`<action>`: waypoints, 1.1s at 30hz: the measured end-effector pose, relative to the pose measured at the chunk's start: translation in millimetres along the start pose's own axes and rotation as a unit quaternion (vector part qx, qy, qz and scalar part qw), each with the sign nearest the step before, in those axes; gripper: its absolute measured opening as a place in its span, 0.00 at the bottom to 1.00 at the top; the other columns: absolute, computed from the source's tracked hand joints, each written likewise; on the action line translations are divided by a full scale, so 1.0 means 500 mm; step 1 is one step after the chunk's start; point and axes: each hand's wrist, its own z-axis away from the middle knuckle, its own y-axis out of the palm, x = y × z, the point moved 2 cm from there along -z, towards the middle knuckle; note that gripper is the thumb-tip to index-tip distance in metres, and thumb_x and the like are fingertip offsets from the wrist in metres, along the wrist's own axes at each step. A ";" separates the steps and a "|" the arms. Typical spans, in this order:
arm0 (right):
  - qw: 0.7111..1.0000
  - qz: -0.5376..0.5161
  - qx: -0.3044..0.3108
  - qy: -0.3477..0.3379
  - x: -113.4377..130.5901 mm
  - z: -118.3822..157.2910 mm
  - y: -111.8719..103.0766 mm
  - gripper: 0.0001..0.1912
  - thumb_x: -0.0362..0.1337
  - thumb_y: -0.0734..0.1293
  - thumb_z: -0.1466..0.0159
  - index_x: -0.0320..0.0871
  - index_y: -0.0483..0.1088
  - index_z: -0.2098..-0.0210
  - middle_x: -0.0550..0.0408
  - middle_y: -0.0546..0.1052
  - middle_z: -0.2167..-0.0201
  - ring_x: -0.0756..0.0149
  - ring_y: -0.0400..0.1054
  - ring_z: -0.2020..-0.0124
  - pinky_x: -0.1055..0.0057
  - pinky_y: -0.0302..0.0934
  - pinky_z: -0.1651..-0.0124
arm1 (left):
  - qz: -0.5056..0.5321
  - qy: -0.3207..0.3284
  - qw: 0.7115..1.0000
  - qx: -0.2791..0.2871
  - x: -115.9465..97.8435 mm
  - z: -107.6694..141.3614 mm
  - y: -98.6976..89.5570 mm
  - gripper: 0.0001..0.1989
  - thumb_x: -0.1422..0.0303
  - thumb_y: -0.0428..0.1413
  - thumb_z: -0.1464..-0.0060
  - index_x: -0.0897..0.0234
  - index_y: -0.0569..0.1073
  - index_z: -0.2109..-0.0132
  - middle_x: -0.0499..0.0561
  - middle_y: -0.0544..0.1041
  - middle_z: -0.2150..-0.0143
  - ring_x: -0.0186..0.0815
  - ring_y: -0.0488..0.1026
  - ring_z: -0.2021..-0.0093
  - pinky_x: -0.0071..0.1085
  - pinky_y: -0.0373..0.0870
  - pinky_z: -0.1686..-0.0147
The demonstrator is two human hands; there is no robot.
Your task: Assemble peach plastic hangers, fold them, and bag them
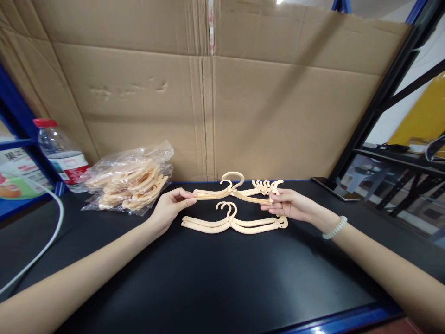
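A cream plastic clothes hanger is stretched between my two hands above the table, its hook pointing up. My left hand pinches its left end between thumb and fingers. At the other end my right hand grips the hanger's right tip, with the fingers curled behind it. Nearer to me, a pair of similar hangers lies flat on the table, hooks pointing away. Behind the held one lie more hangers, partly hidden by it; several of their small curved ends show by my right hand.
On the left, a clear plastic bag holds several more hangers. Beside it stands a bottle with a red cap. A white cable curves over the black table. A phone-like flat device rests at the back right, before a cardboard wall.
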 end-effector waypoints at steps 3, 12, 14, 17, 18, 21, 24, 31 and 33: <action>1.000 0.009 -0.008 -0.004 0.000 -0.001 0.000 0.14 0.32 0.76 0.46 0.39 0.67 0.69 0.57 0.71 0.73 0.52 0.76 0.56 0.75 0.74 0.62 | 0.000 0.000 1.000 0.001 0.000 0.000 0.000 0.15 0.64 0.71 0.69 0.64 0.74 0.75 0.49 0.80 0.68 0.37 0.75 0.61 0.35 0.67 0.53; 0.990 0.056 -0.057 -0.115 -0.003 -0.004 0.014 0.14 0.35 0.77 0.48 0.39 0.67 0.72 0.55 0.73 0.70 0.58 0.76 0.60 0.57 0.69 0.45 | -0.008 0.002 1.000 0.008 -0.001 0.000 0.001 0.15 0.64 0.71 0.68 0.63 0.74 0.76 0.50 0.80 0.67 0.39 0.75 0.61 0.35 0.68 0.53; 0.986 0.065 -0.069 -0.134 -0.003 -0.002 0.020 0.15 0.36 0.77 0.49 0.39 0.67 0.72 0.54 0.74 0.69 0.58 0.76 0.61 0.53 0.67 0.43 | -0.010 0.002 1.000 0.008 -0.002 0.001 0.001 0.15 0.63 0.71 0.68 0.63 0.74 0.76 0.50 0.80 0.67 0.39 0.75 0.61 0.35 0.67 0.53; 0.983 0.074 -0.079 -0.148 -0.002 0.003 0.029 0.16 0.37 0.77 0.50 0.39 0.67 0.72 0.54 0.74 0.69 0.57 0.76 0.62 0.51 0.67 0.43 | -0.015 0.004 1.000 0.009 -0.001 0.001 0.001 0.15 0.63 0.71 0.68 0.63 0.73 0.76 0.50 0.80 0.68 0.38 0.75 0.61 0.34 0.68 0.54; 0.982 0.075 -0.082 -0.152 -0.001 0.003 0.030 0.16 0.37 0.77 0.50 0.39 0.67 0.72 0.54 0.73 0.69 0.57 0.77 0.63 0.50 0.67 0.44 | -0.017 0.004 1.000 0.009 -0.002 0.001 0.001 0.15 0.63 0.71 0.68 0.63 0.73 0.76 0.50 0.80 0.68 0.38 0.75 0.61 0.34 0.68 0.55; 0.979 0.072 -0.098 -0.165 -0.003 0.003 0.028 0.16 0.36 0.78 0.51 0.40 0.66 0.72 0.57 0.73 0.71 0.58 0.77 0.66 0.51 0.69 0.46 | -0.024 0.006 1.000 0.010 -0.003 0.002 0.002 0.15 0.62 0.70 0.67 0.63 0.74 0.75 0.50 0.80 0.68 0.38 0.75 0.62 0.33 0.68 0.56; 0.976 0.077 -0.107 -0.174 -0.006 -0.001 0.021 0.17 0.37 0.78 0.51 0.40 0.66 0.71 0.53 0.75 0.67 0.56 0.77 0.65 0.54 0.70 0.48 | -0.033 0.008 0.999 0.013 -0.006 0.004 0.004 0.15 0.61 0.70 0.66 0.63 0.74 0.74 0.49 0.79 0.69 0.37 0.75 0.64 0.33 0.69 0.58; 0.972 0.093 -0.111 -0.185 -0.003 -0.002 0.014 0.13 0.37 0.74 0.45 0.42 0.67 0.65 0.48 0.79 0.64 0.55 0.78 0.62 0.61 0.73 0.56 | -0.049 0.018 0.998 0.018 -0.005 0.005 0.002 0.16 0.60 0.70 0.64 0.64 0.73 0.74 0.50 0.79 0.71 0.37 0.75 0.67 0.32 0.70 0.63; 0.971 0.096 -0.104 -0.194 -0.001 0.000 0.014 0.13 0.38 0.74 0.44 0.43 0.68 0.64 0.48 0.79 0.62 0.57 0.77 0.62 0.64 0.72 0.59 | -0.053 0.020 0.998 0.016 -0.005 0.004 0.000 0.16 0.60 0.69 0.63 0.64 0.73 0.73 0.50 0.79 0.71 0.37 0.75 0.67 0.32 0.70 0.64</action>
